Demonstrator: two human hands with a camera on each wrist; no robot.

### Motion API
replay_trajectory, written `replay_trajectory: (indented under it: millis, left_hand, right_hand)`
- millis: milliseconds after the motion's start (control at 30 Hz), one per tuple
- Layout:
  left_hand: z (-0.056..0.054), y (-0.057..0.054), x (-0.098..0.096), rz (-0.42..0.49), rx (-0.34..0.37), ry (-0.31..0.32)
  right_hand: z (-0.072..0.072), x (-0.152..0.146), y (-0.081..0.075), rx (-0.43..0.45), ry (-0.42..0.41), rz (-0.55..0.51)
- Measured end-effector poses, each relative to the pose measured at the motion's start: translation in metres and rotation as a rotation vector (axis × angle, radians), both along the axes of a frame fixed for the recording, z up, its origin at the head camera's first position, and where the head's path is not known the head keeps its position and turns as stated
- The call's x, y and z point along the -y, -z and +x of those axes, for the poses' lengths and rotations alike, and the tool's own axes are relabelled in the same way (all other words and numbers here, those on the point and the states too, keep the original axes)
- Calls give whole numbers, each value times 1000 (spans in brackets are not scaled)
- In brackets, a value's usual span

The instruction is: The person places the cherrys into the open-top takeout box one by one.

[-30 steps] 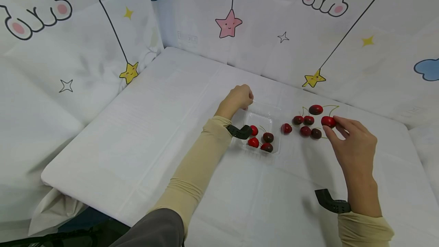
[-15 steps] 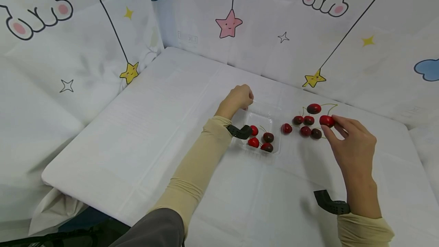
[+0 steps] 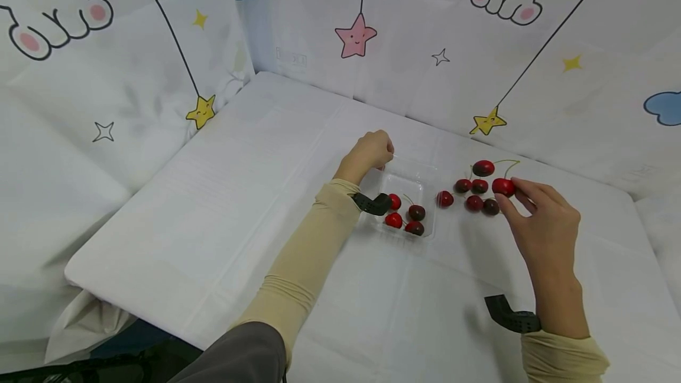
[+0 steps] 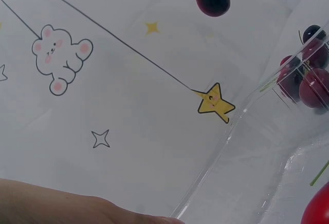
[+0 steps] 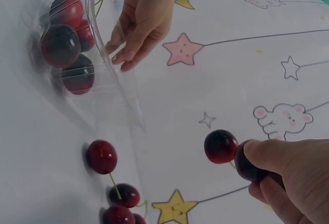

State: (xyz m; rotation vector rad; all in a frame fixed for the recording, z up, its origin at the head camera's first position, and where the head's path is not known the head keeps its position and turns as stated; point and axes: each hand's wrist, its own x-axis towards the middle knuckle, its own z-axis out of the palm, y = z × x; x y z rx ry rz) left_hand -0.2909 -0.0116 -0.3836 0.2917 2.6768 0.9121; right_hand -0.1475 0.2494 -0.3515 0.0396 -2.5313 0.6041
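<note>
Out to the right of the clear box [image 3: 401, 184], the right hand [image 3: 544, 217] has a red cherry [image 3: 503, 187] pinched between thumb and fingertips, the grip closed only as far as the fruit allows. And it's a double! The thin stem [image 3: 518, 162] arches across to a second cherry [image 3: 483, 168], on the side toward the box, the pair held up off the surface [image 3: 213, 194]. Over at the box's far left corner, here's the left hand [image 3: 369, 152], bent down onto the rim, its grip narrow, fingers curled on the thin plastic; the very tips are partly hidden from me. Inside the box I count four: those cherries in the box [image 3: 417, 213] sit toward its near side, a couple bright red, the others far darker. Just outside its right wall lies a lone cherry [image 3: 445, 198], and farther right of it a cluster of four [image 3: 474, 203] bunches close together. A black wrist mount [image 3: 375, 204] shows at the box's left edge, a tan sleeve [image 3: 298, 270] trailing off on its near left. Behind the box, a white backdrop [image 3: 404, 16] carries a smiling pink star [image 3: 355, 37].
</note>
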Motion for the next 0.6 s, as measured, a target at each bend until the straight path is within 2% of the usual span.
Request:
replay_trajectory:
  millis: [600]
  left_hand:
    - [1,-2,0,-9,5,-2]
  right_hand:
    - [0,4,3,5,-25,-3]
